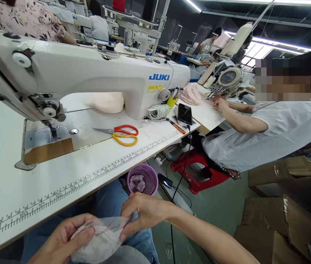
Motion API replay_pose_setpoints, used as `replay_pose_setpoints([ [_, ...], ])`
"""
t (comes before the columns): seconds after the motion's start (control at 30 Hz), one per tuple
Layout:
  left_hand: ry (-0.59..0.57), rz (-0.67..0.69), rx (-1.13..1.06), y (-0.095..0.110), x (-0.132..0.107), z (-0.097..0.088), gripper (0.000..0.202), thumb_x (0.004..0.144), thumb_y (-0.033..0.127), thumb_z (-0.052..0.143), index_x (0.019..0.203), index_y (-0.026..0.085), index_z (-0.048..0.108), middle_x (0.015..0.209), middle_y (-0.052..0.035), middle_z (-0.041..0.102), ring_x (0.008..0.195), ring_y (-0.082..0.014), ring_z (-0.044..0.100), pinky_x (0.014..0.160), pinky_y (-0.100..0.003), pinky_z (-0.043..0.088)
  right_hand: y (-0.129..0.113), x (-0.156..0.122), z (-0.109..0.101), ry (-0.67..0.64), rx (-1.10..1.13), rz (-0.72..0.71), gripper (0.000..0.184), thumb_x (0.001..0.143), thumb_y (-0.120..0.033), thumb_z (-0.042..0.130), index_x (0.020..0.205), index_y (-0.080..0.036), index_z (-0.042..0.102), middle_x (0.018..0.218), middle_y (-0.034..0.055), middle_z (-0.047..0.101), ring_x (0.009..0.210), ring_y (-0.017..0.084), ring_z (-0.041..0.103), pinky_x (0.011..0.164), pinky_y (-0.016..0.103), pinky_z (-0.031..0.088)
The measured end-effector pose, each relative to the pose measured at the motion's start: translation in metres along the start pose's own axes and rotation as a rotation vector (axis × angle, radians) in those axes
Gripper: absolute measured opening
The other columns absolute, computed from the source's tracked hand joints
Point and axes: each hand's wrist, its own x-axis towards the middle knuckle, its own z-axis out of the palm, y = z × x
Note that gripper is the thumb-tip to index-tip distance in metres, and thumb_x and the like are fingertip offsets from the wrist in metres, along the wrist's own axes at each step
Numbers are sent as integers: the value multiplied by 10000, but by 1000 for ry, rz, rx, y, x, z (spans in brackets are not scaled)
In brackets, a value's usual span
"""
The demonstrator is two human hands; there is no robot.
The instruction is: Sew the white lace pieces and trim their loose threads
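Though pinched at both ends, the cloth piece [100, 240] sags between the hands; left hand [62, 238] grasps its left edge, right hand [141, 216] its right corner; looks thin, soft, light, limp; best taken by the edges; just beyond the right hand, purple basket [152, 175] holds pale scraps [137, 182].

On my remote feed both grips are bare. The left grip [62, 238] shows only as far as the wrist, cut off by the bottom edge. The right grip [141, 214] runs on into a long bare forearm [213, 238]. The legs wear blue denim jeans [111, 201] — mid-blue, faded paler along the thighs, the cloth softly creased.
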Motion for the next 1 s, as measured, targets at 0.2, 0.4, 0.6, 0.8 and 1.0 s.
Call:
replay_pose_setpoints([
  [0.2, -75, 29, 148, 3, 3, -2, 433, 717, 571, 730, 842, 157, 729, 762, -30, 657, 720, -152, 521, 657, -182, 407, -1, 0, -9, -47, 8, -11, 486, 804, -546, 623, 838, -71, 720, 739, 75, 672, 685, 132, 592, 625, 199, 434],
  [0.4, -82, 75, 236, 4, 9, 8, 489, 701, 611, 715, 813, 136, 727, 703, -21, 623, 633, -125, 474, 584, -177, 346, -20, 9, 8, 213, -175, 162, 451, 612, -537, 791, 837, -159, 695, 729, -10, 643, 669, 116, 562, 656, 210, 395],
  [0.6, -89, 148, 247, -7, 16, 1, 475, 763, 607, 658, 902, 153, 653, 711, -2, 600, 637, -124, 454, 589, -197, 330, -16, 17, 22, 342, -105, 206, 368, 691, -497, 757, 697, -140, 666, 608, -36, 589, 578, 82, 527, 635, 201, 385],
  [0.8, -106, 120, 229, -14, 19, -3, 468, 744, 596, 684, 808, 133, 645, 695, -17, 611, 646, -131, 464, 599, -210, 328, -14, 10, 11, 229, 94, 213, 411, 678, -524, 749, 719, -122, 676, 615, -30, 563, 572, 78, 469, 542, 177, 365],
  [1.0, -115, 112, 267, -14, 23, -3, 523, 719, 650, 663, 772, 130, 649, 608, 12, 526, 561, -110, 384, 529, -209, 273, -11, 16, 12, 212, 129, 218, 445, 630, -555, 769, 743, -134, 676, 617, -40, 551, 581, 81, 467, 542, 189, 357],
])
